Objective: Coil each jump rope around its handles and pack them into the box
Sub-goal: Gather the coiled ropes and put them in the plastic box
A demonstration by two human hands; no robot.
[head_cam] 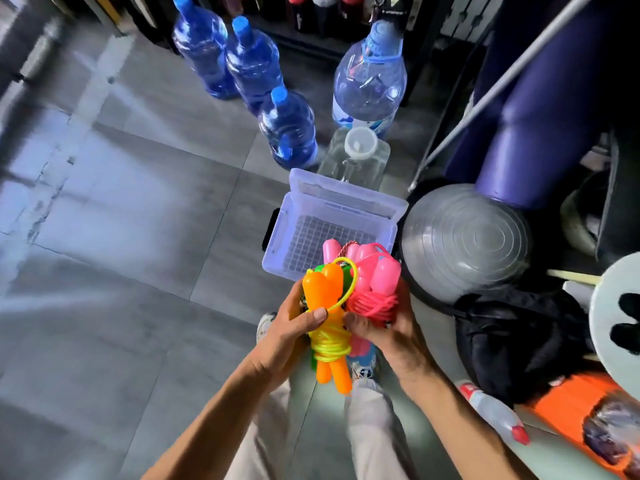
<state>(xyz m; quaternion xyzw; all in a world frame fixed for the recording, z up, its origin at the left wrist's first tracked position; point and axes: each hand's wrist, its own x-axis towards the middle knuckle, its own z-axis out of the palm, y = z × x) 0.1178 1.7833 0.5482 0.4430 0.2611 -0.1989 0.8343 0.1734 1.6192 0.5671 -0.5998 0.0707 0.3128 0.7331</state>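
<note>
Both my hands hold a bundle of coiled jump ropes above the near edge of a clear plastic box [280,237]. My left hand [289,336] grips the orange-handled rope [329,327], whose yellow cord is wound round its handles. My right hand [388,327] grips the pink-handled rope [375,282] with its pink cord coiled. Green handles and another pink pair show behind and beneath them. The box stands open on the floor with its lid tilted back, and its gridded bottom is bare.
Several large blue water bottles [287,129] and a clear jug [356,157] stand beyond the box. A grey balance dome [464,240] sits right of it. A black bag [516,341], a small bottle [495,414] and purple rolls [540,112] crowd the right side. Grey tiled floor stretches left.
</note>
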